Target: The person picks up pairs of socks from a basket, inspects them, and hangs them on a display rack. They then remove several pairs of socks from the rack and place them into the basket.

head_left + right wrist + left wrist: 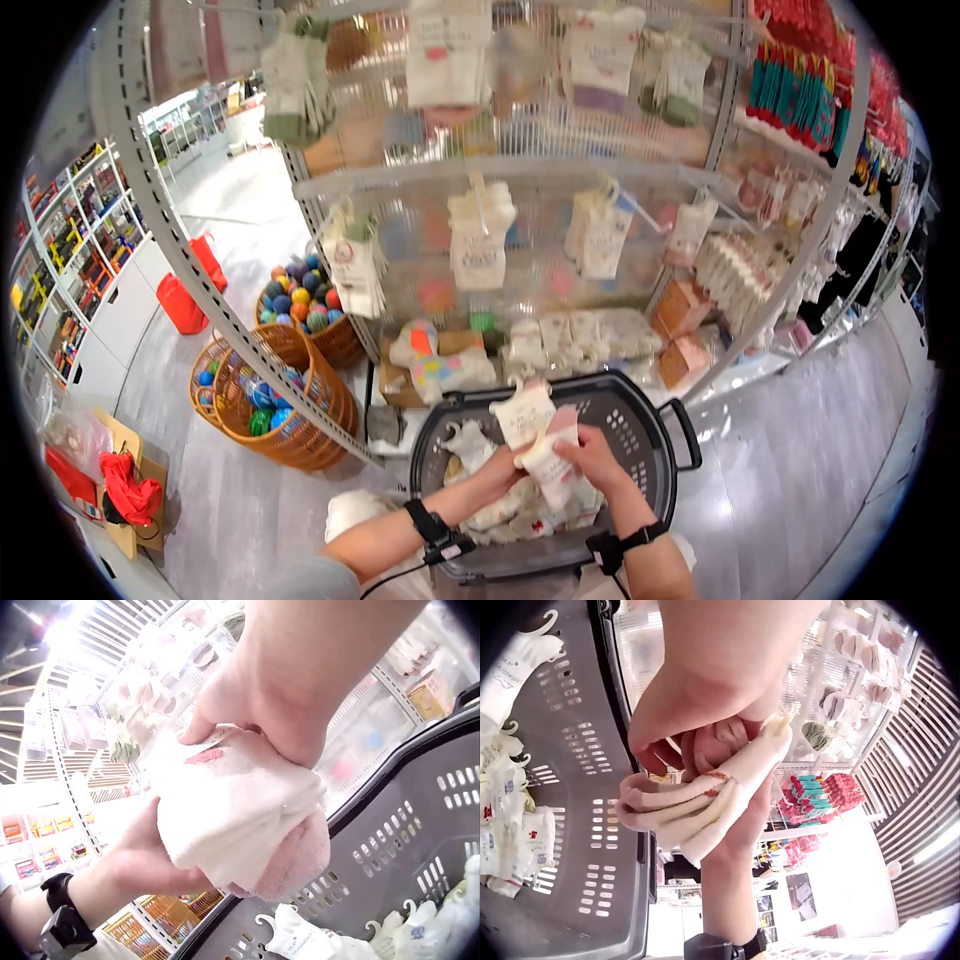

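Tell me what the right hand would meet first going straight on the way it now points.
The white-and-pink cloth comes first, since the right hand grips it. Beyond that, another white piece seems in line in the head view, though depth is unclear.

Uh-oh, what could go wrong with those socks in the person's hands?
The white and pink socks might slip from the left hand and right hand, perhaps missing the grey basket. The hooks on the packs inside could tangle. The black cord at the left wrist might snag on the basket.
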Demonstrator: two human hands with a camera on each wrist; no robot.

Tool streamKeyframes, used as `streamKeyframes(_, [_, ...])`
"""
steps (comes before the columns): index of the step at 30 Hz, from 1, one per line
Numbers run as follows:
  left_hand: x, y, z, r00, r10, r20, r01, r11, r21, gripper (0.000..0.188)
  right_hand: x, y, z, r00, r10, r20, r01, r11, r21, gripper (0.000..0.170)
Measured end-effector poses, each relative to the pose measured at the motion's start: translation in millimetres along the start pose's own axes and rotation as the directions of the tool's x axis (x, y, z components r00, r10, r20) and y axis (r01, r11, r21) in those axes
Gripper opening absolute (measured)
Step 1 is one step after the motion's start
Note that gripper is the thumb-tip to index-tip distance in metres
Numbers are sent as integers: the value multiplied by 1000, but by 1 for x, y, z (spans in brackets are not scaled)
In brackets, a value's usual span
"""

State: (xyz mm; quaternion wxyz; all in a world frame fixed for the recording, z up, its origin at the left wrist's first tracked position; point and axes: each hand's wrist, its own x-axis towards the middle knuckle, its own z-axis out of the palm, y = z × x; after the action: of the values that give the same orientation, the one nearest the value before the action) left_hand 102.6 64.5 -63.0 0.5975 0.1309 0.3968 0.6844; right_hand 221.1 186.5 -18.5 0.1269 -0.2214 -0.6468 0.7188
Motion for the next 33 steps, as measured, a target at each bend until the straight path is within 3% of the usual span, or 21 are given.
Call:
streamKeyframes(2, [3,-8,-9,996,78,-54,-75,996,43,36,-2,-10,1,997,69,40,-66,996,-67,25])
streamKeyframes(5, [-2,1,-9,993,-33,-116,41,997,72,40,1,-1,1,997,51,49,-46,995,-92,27])
streamKeyframes(8, [-4,12,-5,985,-20,-169,41,991,125,40,1,3,6,999,47,13,-46,998,-42,28])
streamKeyframes(9, [1,9,-10,987,34,-157,-11,989,145,38,1,4,7,998,55,6,-55,998,-33,28])
streamKeyframes(12, [9,6,-20,993,-25,-112,21,999,-31,34,3,7,8,999,50,2,-50,997,-62,29])
streamKeyframes(15, [19,3,-30,990,-138,9,138,973,-188,33,7,17,3,1000,-17,21,19,996,-90,30])
streamKeyframes(21, [19,9,-18,994,-42,99,64,971,-229,33,7,18,-2,998,-34,50,36,998,-43,31])
streamKeyframes(24, [17,11,-15,1000,10,24,-5,976,-219,35,3,9,1,998,-16,65,19,999,-37,31])
streamKeyframes(27, [10,23,-9,988,125,89,-121,991,-51,37,-1,1,3,995,23,94,-23,1000,-1,31])
streamKeyframes(30, [6,43,-14,957,52,287,-49,999,-17,39,-14,6,7,995,58,83,-64,995,72,30])
streamKeyframes(31, [9,43,-15,958,16,288,-1,999,-50,38,-18,10,6,995,66,68,-72,993,89,30])
streamKeyframes(33, [8,39,-14,975,46,216,-45,999,-8,42,-18,20,1,998,65,21,-65,997,-39,30])
